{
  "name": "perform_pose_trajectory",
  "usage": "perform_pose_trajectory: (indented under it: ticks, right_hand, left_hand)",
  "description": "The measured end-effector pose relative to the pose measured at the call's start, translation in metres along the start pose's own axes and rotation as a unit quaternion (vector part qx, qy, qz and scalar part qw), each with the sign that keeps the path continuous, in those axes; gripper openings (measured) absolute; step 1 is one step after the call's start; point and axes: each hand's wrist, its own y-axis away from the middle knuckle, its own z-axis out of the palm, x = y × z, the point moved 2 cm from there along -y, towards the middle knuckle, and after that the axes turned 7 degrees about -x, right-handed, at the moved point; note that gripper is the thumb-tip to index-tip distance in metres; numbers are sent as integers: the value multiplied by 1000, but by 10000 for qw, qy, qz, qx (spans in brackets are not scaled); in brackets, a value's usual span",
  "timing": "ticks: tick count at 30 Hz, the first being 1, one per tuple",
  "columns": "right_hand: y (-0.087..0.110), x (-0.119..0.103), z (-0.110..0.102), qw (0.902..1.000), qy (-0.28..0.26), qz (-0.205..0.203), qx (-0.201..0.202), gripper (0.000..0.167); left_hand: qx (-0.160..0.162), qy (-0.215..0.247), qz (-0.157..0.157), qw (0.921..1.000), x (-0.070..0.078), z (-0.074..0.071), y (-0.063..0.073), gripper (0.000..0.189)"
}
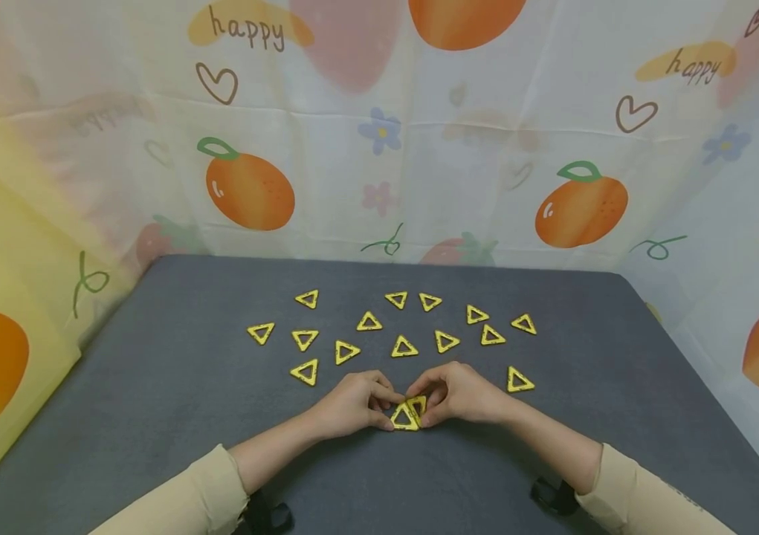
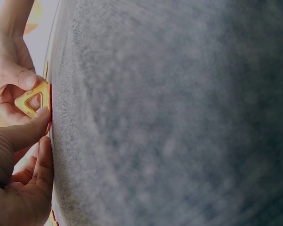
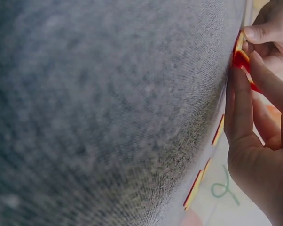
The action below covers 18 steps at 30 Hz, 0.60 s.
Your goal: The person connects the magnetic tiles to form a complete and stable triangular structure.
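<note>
Two hollow yellow triangle tiles meet edge to edge between the hands near the front middle of the table. One, the left triangle tile (image 1: 404, 427), lies on the tabletop, its edges pinched by the thumb and index finger of my left hand (image 1: 357, 403). The other, the right triangle tile (image 1: 422, 402), leans up against it, gripped by the fingertips of my right hand (image 1: 462, 394). Seen from the right wrist, that raised tile shows a red underside (image 3: 242, 59). Fingers partly cover both tiles.
Several more yellow triangle tiles lie scattered beyond the hands on the dark grey table (image 1: 172, 357). A single triangle tile (image 1: 520, 387) sits off to the right, near the right forearm. Behind the table hangs a fruit-printed curtain (image 1: 325, 178).
</note>
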Motion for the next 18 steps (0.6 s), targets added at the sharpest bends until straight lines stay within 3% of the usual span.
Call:
perform_pose_trajectory:
  ticks: [18]
  right_hand:
    - [-2,-1,5,9979,604,-117,176,38]
  left_hand:
    - [58,189,-138,9997,-1,1,-2,35]
